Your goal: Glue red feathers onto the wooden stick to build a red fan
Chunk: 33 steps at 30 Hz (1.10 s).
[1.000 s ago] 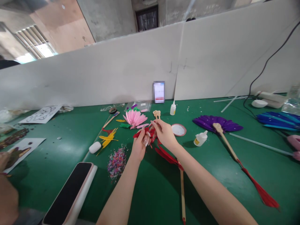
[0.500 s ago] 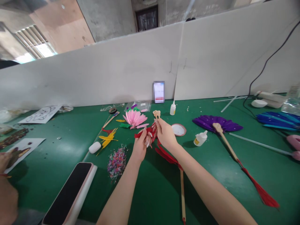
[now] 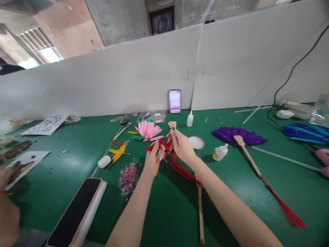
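Observation:
My left hand (image 3: 155, 154) is closed on a bunch of thin red strips (image 3: 150, 147), whose exact kind I cannot make out. Just to its right, my right hand (image 3: 183, 144) pinches a small light wooden piece with a carved head (image 3: 172, 125), which pokes up above the fingers. Red strands run between both hands, and the fingers hide where they meet the wood. Below my right wrist lies a red fan (image 3: 181, 171) with a wooden handle (image 3: 200, 212), partly covered by my forearm.
A pink fan-shaped flower (image 3: 147, 130), yellow strips (image 3: 118, 152) and colourful scraps (image 3: 129, 178) lie left. Glue bottles (image 3: 220, 153), a round lid (image 3: 196, 142) and a purple fan (image 3: 239, 135) are right. A phone (image 3: 77, 212) sits front left; another person's hand (image 3: 5, 176) is at far left.
The red strips between my hands have shifted slightly, with my fingers moving a little. Both hands stay in nearly the same place.

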Tool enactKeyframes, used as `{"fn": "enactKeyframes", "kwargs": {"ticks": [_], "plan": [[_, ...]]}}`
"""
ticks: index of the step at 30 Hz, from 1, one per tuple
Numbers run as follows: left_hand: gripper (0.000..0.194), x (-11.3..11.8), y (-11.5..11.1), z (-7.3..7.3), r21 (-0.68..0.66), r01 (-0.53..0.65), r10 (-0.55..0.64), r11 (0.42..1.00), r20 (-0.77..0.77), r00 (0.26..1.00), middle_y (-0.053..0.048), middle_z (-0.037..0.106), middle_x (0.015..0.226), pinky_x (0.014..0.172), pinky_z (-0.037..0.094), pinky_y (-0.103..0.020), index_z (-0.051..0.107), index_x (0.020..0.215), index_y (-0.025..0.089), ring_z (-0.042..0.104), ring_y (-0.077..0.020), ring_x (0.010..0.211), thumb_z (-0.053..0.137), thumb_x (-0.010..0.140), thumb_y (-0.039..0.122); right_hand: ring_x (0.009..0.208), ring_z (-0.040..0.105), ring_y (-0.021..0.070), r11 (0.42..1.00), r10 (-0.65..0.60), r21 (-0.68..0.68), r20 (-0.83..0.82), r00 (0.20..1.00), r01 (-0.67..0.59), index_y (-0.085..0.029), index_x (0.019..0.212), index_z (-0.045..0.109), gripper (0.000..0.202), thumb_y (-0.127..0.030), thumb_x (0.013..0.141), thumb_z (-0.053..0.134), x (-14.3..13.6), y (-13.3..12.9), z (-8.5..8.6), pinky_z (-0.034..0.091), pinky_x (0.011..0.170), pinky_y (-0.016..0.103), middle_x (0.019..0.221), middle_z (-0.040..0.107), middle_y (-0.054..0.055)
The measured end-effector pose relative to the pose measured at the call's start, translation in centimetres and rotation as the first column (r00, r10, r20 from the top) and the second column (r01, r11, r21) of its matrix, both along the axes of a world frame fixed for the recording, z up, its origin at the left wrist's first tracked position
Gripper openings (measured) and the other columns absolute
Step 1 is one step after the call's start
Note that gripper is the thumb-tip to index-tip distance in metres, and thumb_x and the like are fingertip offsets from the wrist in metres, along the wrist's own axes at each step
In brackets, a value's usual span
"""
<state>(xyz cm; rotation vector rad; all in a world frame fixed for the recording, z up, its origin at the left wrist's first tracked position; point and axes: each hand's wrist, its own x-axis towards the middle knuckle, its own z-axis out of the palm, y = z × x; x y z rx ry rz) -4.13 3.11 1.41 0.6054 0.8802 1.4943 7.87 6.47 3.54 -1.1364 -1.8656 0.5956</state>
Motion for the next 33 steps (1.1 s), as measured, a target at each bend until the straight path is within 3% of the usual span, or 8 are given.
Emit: {"fn": "enactKeyframes", "kwargs": {"ticks": [5,8,12,19,24,33], "plan": [[0.035,0.0,0.1,0.0,-0.012,-0.008,0.008,1.000,-0.015,1.000,0.005,0.044,0.047,0.038,0.029,-0.017,0.046,0.056,0.013,0.036,-0.0021,0.038,0.069,0.066,0.038,0.051,0.055,0.0140,1.000,0.007,-0.020,-0.091,0.996,-0.008,-0.021,0.082,0.052,0.023,-0.040,0.088,0.040,0.1,-0.1,0.0,0.041,0.052,0.024,0.067,0.061,0.000],[0.034,0.1,0.1,-0.1,-0.002,-0.021,0.020,1.000,-0.038,0.999,0.005,0.045,0.048,0.039,0.028,-0.017,0.048,0.060,0.014,0.036,-0.0021,0.038,0.070,0.066,0.039,0.052,0.056,0.0140,0.999,-0.023,-0.034,-0.109,0.994,0.020,-0.021,0.079,0.056,0.023,-0.043,0.083,0.049,0.2,0.2,-0.1,0.042,0.052,0.025,0.069,0.063,0.001],[0.031,0.1,0.1,-0.5,0.037,-0.047,0.050,0.998,-0.076,0.996,0.006,0.042,0.046,0.041,0.029,-0.017,0.051,0.064,0.014,0.038,-0.0036,0.040,0.070,0.065,0.040,0.052,0.058,0.0154,0.988,-0.072,-0.149,-0.169,0.983,0.047,-0.020,0.070,0.058,0.026,-0.046,0.076,0.057,0.4,0.6,0.0,0.045,0.052,0.026,0.066,0.065,0.002],[0.036,0.1,0.0,-0.9,0.030,-0.042,0.047,0.999,-0.194,0.980,0.005,0.038,0.044,0.040,0.028,-0.018,0.052,0.059,0.013,0.037,-0.0041,0.039,0.060,0.073,0.046,0.043,0.060,0.0158,0.922,0.051,-0.335,-0.397,0.916,-0.197,-0.020,0.070,0.056,0.026,-0.044,0.079,0.053,0.0,0.7,-0.3,0.048,0.043,0.027,0.062,0.066,0.003],[0.031,0.1,-0.1,-1.0,0.105,0.021,0.012,0.994,-0.304,0.953,0.006,0.036,0.041,0.040,0.028,-0.018,0.057,0.063,0.014,0.036,-0.0047,0.038,0.059,0.076,0.042,0.047,0.062,0.0162,0.924,0.114,-0.303,-0.364,0.924,-0.233,-0.020,0.075,0.057,0.022,-0.038,0.084,0.047,-0.3,0.7,-0.9,0.050,0.047,0.027,0.066,0.066,0.003],[0.033,0.0,-0.1,-1.1,0.097,0.038,-0.008,0.995,-0.295,0.955,0.005,0.039,0.041,0.039,0.029,-0.018,0.058,0.065,0.014,0.037,-0.0055,0.038,0.055,0.077,0.044,0.052,0.061,0.0143,0.939,0.147,-0.261,-0.280,0.949,-0.222,-0.019,0.075,0.056,0.013,-0.028,0.081,0.051,-0.3,0.6,-0.8,0.049,0.052,0.026,0.068,0.064,0.001]]}}
